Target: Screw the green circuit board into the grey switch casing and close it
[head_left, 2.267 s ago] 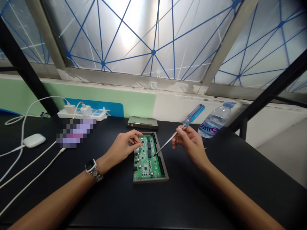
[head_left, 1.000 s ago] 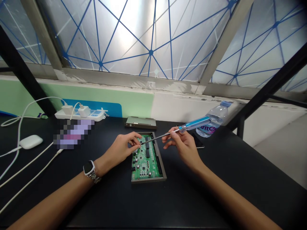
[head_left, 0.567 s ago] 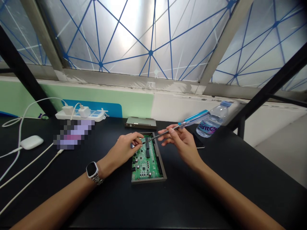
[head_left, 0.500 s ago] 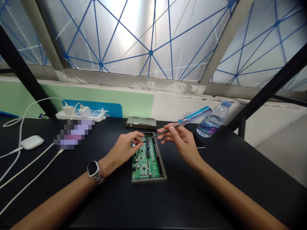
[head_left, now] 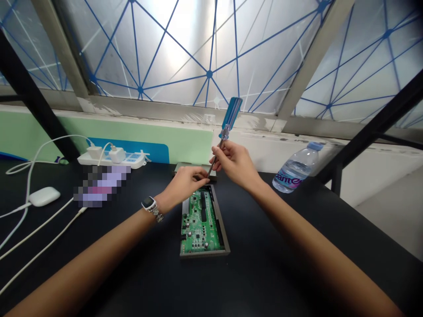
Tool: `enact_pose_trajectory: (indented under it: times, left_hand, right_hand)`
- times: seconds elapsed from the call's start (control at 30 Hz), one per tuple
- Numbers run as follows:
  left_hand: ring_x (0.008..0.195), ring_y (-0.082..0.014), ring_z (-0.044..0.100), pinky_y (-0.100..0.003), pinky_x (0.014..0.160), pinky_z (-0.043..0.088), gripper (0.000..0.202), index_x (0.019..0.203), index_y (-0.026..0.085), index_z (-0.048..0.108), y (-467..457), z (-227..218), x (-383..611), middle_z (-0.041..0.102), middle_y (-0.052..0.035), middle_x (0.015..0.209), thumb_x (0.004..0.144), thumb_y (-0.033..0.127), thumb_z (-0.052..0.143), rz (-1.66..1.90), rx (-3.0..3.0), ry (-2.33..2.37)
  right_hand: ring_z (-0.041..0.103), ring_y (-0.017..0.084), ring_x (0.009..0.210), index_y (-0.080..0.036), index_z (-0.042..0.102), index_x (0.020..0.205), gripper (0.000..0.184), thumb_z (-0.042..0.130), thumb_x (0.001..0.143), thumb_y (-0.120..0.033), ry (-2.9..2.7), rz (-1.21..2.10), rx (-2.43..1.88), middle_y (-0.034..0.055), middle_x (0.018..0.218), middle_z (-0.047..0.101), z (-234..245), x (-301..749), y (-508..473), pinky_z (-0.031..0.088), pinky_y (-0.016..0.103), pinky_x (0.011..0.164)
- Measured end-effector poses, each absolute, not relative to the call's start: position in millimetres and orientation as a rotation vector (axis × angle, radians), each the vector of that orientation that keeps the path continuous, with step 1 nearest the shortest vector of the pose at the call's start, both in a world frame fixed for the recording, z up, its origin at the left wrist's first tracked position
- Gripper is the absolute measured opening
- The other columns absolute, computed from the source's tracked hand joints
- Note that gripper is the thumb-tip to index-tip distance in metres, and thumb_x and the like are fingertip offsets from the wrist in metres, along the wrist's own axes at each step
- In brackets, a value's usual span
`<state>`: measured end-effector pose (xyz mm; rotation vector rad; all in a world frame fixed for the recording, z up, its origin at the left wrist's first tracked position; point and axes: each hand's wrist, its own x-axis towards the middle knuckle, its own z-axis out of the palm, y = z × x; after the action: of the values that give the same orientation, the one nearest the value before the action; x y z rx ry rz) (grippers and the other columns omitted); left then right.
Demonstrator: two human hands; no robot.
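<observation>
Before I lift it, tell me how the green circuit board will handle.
The green circuit board sits in a shallow metal casing, so it will likely feel stiff and fairly solid. The small components on its face look fragile, so holding the casing rim seems safer. Flat and wide, it seems unlikely to roll or tip.

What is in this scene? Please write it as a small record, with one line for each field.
right hand: holds screwdriver upright, blue handle up, tip down near left hand
left hand: curled over metal cover, just past board's far end; anything held cannot be seen
board: green circuit board, lying in metal tray
wrist: watch on left wrist
nearby: water bottle, right; power strip, left
surface: black table
</observation>
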<state>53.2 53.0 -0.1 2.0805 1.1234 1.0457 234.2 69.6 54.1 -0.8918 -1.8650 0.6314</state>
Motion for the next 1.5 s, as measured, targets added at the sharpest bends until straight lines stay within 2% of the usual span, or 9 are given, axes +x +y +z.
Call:
enact_pose_trajectory:
  times: [0.1, 0.27, 0.37, 0.63, 1.17, 1.4, 1.5]
  left_hand:
    - [0.082, -0.0213, 0.071, -0.033, 0.076, 0.056, 0.015, 0.09, 0.018, 0.077, 58, -7, 56, 0.077, -0.0042, 0.089, 0.091, 0.029, 0.067, 1.014, 2.148, 1.152]
    - [0.094, -0.0237, 0.069, -0.036, 0.089, 0.053, 0.014, 0.093, 0.021, 0.079, 60, -23, 58, 0.076, -0.0062, 0.099, 0.091, 0.029, 0.068, 1.069, 2.282, 1.183]
    - [0.096, -0.0239, 0.07, -0.036, 0.091, 0.052, 0.014, 0.096, 0.022, 0.079, 61, -29, 59, 0.076, -0.0062, 0.101, 0.091, 0.029, 0.068, 1.099, 2.27, 1.18]
    - [0.095, -0.0233, 0.07, -0.035, 0.088, 0.052, 0.017, 0.1, 0.021, 0.079, 58, -35, 58, 0.076, -0.0062, 0.103, 0.093, 0.03, 0.066, 1.122, 2.245, 1.173]
    - [0.093, -0.0235, 0.07, -0.036, 0.087, 0.051, 0.014, 0.094, 0.019, 0.077, 57, -35, 57, 0.075, -0.0073, 0.1, 0.093, 0.026, 0.066, 1.107, 2.255, 1.165]
    - [0.089, -0.0228, 0.07, -0.033, 0.078, 0.052, 0.017, 0.095, 0.02, 0.071, 59, -37, 66, 0.076, -0.0045, 0.094, 0.088, 0.035, 0.07, 1.212, 2.142, 1.189]
    - [0.082, -0.0205, 0.07, -0.03, 0.073, 0.051, 0.016, 0.087, 0.019, 0.069, 60, -35, 71, 0.075, -0.0029, 0.087, 0.087, 0.035, 0.072, 1.295, 2.036, 1.184]
  right_hand:
    - [0.069, 0.016, 0.057, -0.02, 0.057, 0.081, 0.032, 0.055, 0.098, -0.046, -1.922, 0.599, -0.922, 0.0042, 0.072, 0.072, 42, 235, 71, 0.055, 0.029, 0.059]
    - [0.068, 0.017, 0.057, -0.02, 0.057, 0.081, 0.033, 0.055, 0.098, -0.049, -1.98, 0.565, -0.95, 0.0044, 0.073, 0.071, 31, 238, 69, 0.053, 0.03, 0.058]
    - [0.067, 0.017, 0.056, -0.02, 0.057, 0.08, 0.035, 0.055, 0.098, -0.05, -1.974, 0.574, -0.947, 0.0047, 0.073, 0.071, 30, 238, 70, 0.053, 0.03, 0.059]
    - [0.068, 0.017, 0.058, -0.019, 0.06, 0.081, 0.034, 0.056, 0.098, -0.049, -1.977, 0.584, -0.943, 0.0037, 0.071, 0.07, 30, 238, 68, 0.053, 0.032, 0.061]
    - [0.068, 0.016, 0.058, -0.019, 0.057, 0.078, 0.027, 0.059, 0.096, -0.038, -2.015, 0.571, -0.951, 0.002, 0.068, 0.069, 28, 234, 67, 0.052, 0.029, 0.061]
    - [0.068, 0.017, 0.059, -0.02, 0.055, 0.075, 0.027, 0.058, 0.095, -0.038, -1.992, 0.601, -0.971, 0.0026, 0.068, 0.069, 27, 235, 68, 0.052, 0.03, 0.062]
    - [0.067, 0.018, 0.06, -0.02, 0.054, 0.074, 0.028, 0.059, 0.094, -0.038, -1.985, 0.593, -0.989, 0.0023, 0.065, 0.068, 27, 236, 69, 0.053, 0.032, 0.063]
